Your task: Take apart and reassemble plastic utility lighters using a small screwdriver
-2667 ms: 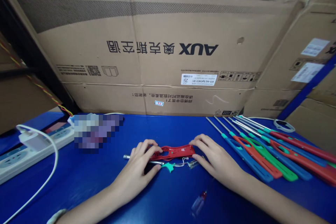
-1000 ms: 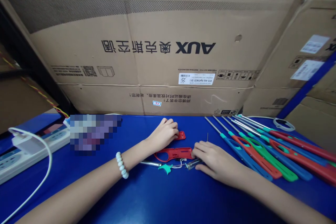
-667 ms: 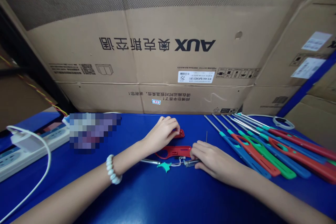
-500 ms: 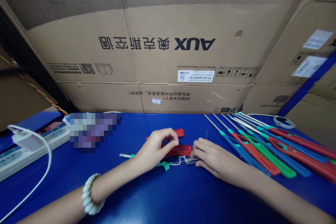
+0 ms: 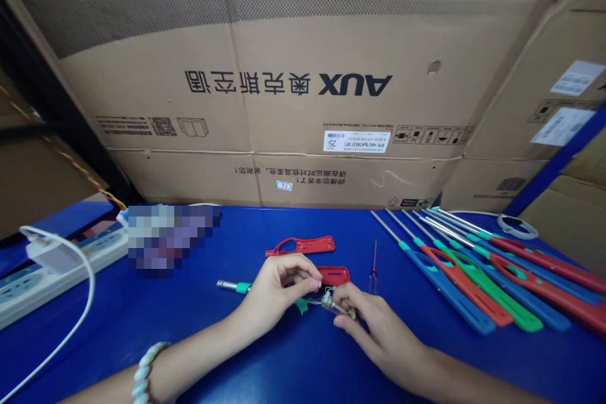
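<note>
My left hand (image 5: 279,290) is closed in a pinch, with a tiny pale bit at its fingertips that is too small to name. My right hand (image 5: 379,322) grips a small clear-and-metal lighter fuel tank (image 5: 337,308) between thumb and fingers, tilted just above the table. Thin white wires run from beside the tank toward a green trigger piece (image 5: 302,307). Under and behind my left hand lies a red lighter shell half (image 5: 335,275), partly covered. The other red shell half (image 5: 315,245) lies farther back. A metal lighter tube (image 5: 227,285) with a green collar sticks out left of my left hand.
A screwdriver (image 5: 374,276) lies behind my right hand. Several long-nosed lighters (image 5: 454,290) in blue, red and green lie at the right. A power strip (image 5: 52,278) with a white cable is at the left. A large cardboard box (image 5: 284,31) stands behind the blue table (image 5: 265,366).
My right hand has come away from the screwdriver, now lying behind it, and raised the tank toward my left hand. My left hand has moved down a little, uncovering the back shell half.
</note>
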Demonstrator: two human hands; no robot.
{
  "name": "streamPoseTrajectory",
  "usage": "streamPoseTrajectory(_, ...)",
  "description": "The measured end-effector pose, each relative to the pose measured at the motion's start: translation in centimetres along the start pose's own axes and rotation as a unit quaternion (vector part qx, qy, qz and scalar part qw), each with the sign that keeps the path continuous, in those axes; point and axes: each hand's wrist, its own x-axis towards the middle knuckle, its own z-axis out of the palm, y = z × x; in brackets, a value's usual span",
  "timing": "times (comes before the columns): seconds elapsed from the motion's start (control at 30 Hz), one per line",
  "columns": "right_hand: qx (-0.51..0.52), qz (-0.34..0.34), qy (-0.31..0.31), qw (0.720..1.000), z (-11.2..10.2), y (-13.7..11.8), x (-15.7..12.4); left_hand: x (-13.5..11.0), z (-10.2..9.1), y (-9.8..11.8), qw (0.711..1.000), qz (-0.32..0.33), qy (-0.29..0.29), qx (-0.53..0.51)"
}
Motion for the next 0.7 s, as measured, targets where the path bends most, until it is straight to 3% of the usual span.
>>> streamPoseTrajectory(0.37, 0.026, 0.006, 0.007, 1.000, -0.5, -0.1, 0.2, -0.5, 0.5, 0.2, 0.997, -0.031, 0.005, -0.066)
streamPoseTrajectory(0.7, 0.018, 0.003, -0.001, 1.000, -0.5, -0.2, 0.1, -1.1, 0.9, 1.0, 1.000, 0.002, 0.019, 0.009)
